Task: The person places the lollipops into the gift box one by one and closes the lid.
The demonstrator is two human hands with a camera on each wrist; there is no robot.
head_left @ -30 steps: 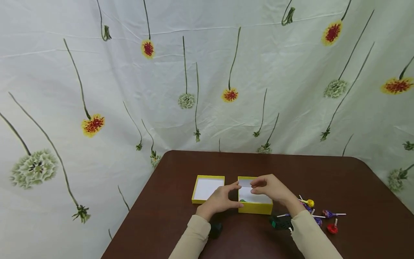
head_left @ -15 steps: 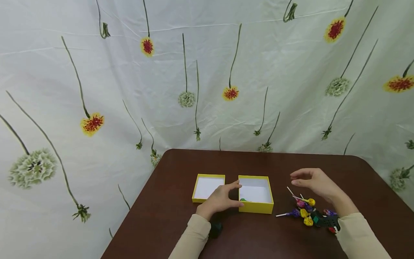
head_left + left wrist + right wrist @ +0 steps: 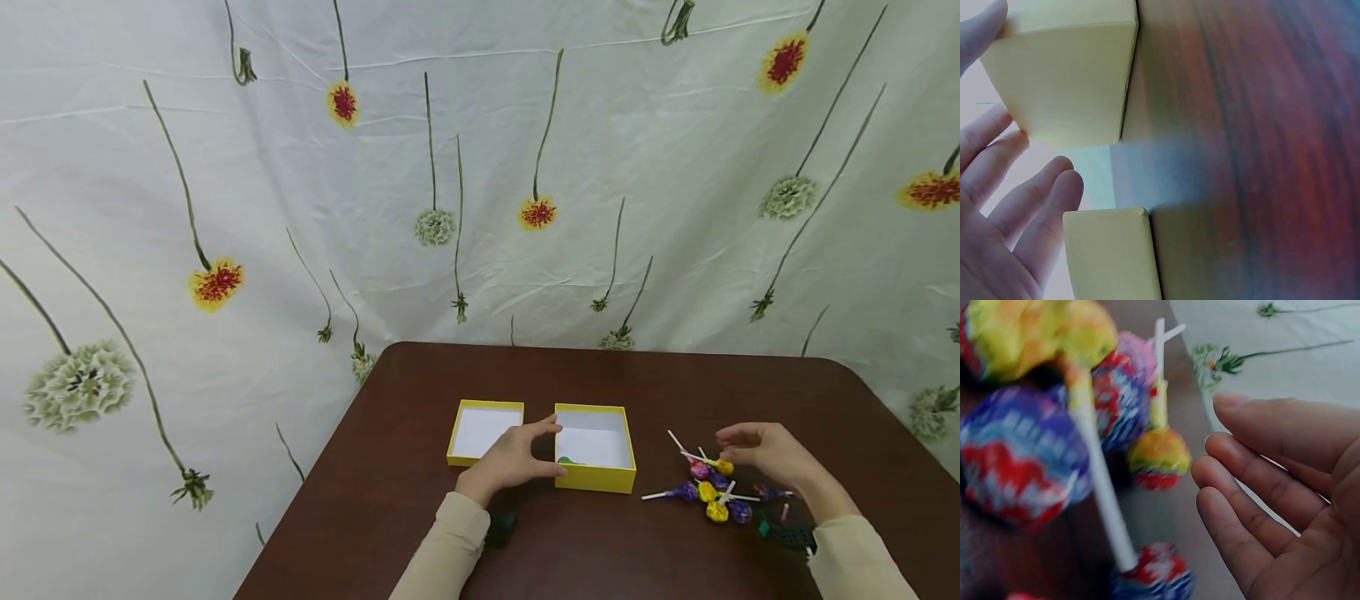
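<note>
My left hand [image 3: 513, 461] holds a yellow box [image 3: 596, 478] by its left side, thumb at the near corner and fingers toward the far one. In the left wrist view the thumb and fingertips touch the edges of the box [image 3: 1066, 81]. Inside the white interior, a green bit [image 3: 566, 460] shows at the near left corner. My right hand [image 3: 768, 454] hovers over the right side of a lollipop pile, fingers loosely bent with nothing between them. A yellow lollipop [image 3: 1160, 459] lies just beyond its fingertips in the right wrist view.
The yellow box lid [image 3: 486, 429] lies inner side up, left of the box. Several wrapped lollipops, purple [image 3: 686, 492], yellow [image 3: 717, 511] and pink [image 3: 698, 469], are heaped on the dark wooden table [image 3: 600, 550]. A flowered cloth [image 3: 480, 167] hangs behind the table.
My right hand has moved from over the box to the right, then lowered toward the lollipops. The left hand has kept its place at the box.
</note>
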